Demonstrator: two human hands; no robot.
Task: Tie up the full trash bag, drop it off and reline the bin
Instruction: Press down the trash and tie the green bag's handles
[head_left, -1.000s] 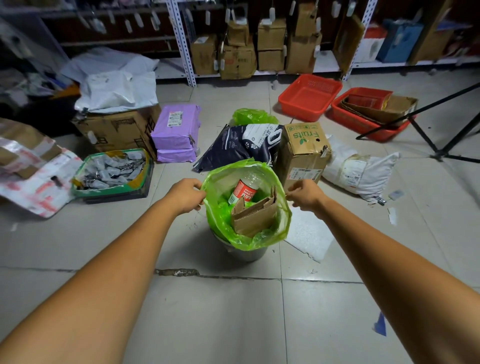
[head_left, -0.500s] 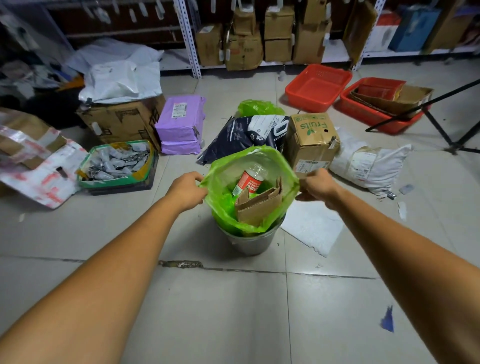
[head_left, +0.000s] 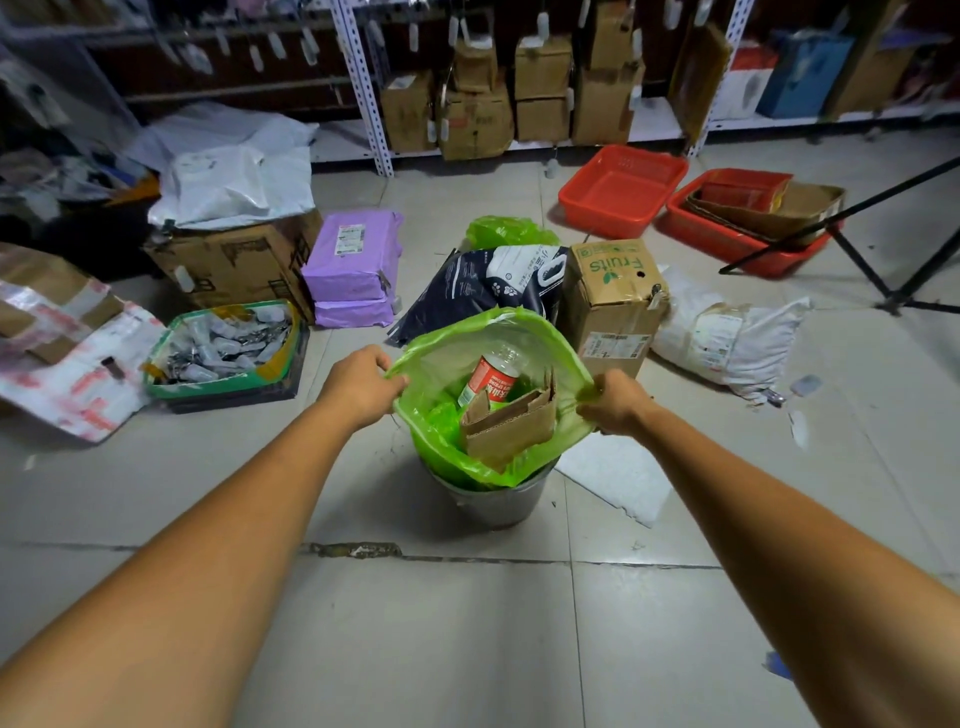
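**Grey tile floor, green trash bag gripped on both sides**

From my seat I look down on pale grey tiles that fill most of the view. A dark, stained grout line runs across them just in front of the bin. Along the far wall stands white metal shelving, its lowest shelf stacked with brown cartons.

On the floor to the left, a battered cardboard box carries white mailers, with purple parcels just beside it and a green-rimmed tray of small packets in front. To the right are two red baskets, the black legs of a tripod and a white sack. Nearer the middle, a dark mailer leans beside a carton marked "Fruits". A white sheet lies flat by the bin's right side.

The metal bin stands at centre, directly ahead of me. The trash bag sits in it, its rim lifted clear of the bin's edge and stretched open. My left hand pinches the rim on the left. My right hand is fisted round the bunched plastic on the right, so the two hands are held apart by the width of the mouth.

Inside the bag are a folded cardboard piece and, behind it, a clear bottle with a red label.
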